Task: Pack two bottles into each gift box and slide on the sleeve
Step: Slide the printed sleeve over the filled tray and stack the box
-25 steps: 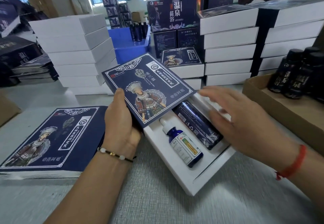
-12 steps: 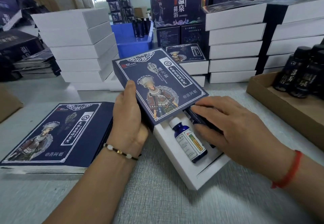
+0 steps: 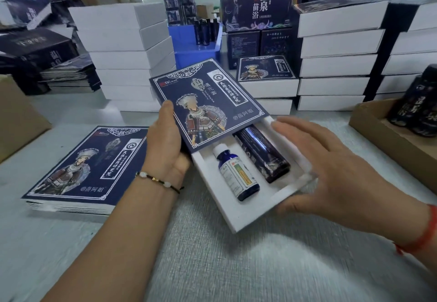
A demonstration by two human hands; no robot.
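At centre table, left hand [image 3: 165, 141] grips the sleeve [image 3: 208, 103] half over the gift box [image 3: 267, 204]; 2 bottles [image 3: 238, 176] seated. Right hand [image 3: 331, 169], fingers spread, steadies the box's right side; next, push home.

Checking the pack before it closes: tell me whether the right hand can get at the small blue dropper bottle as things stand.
Probably yes. The small blue dropper bottle lies uncovered in the white tray; the sleeve, held by the left hand, covers only the tray's far end. The right hand hovers open beside it, nothing between.

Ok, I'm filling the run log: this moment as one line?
step: sleeving | left hand: grips sleeve | right hand: open at box | two bottles in box | sleeve partly on
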